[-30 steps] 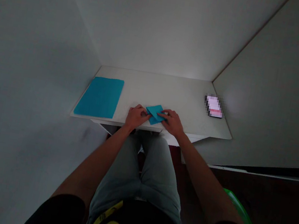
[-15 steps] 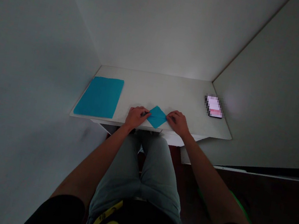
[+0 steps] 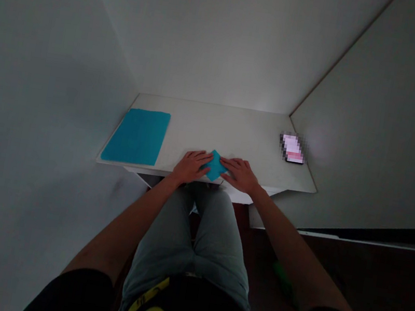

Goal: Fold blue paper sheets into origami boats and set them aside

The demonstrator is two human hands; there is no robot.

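A small blue piece of folded paper (image 3: 214,165), diamond-shaped, lies at the front edge of the white table. My left hand (image 3: 191,165) rests flat on its left side, fingers stretched out and thumb apart. On the opposite side, my right hand (image 3: 240,174) lies with extended fingers over the paper's right corner, its thumb nearer the table edge. Both side corners are partly covered by the fingers; the top and bottom points show.
A larger blue sheet of paper (image 3: 137,136) lies on the left of the white table (image 3: 220,126). At the right end is a phone (image 3: 292,148) with a blurred, lit screen. Walls border the table at the back and on both sides.
Both hands have gone from pinching the paper's side corners to lying flatter over them, fingers stretched inward. The view has shifted slightly.
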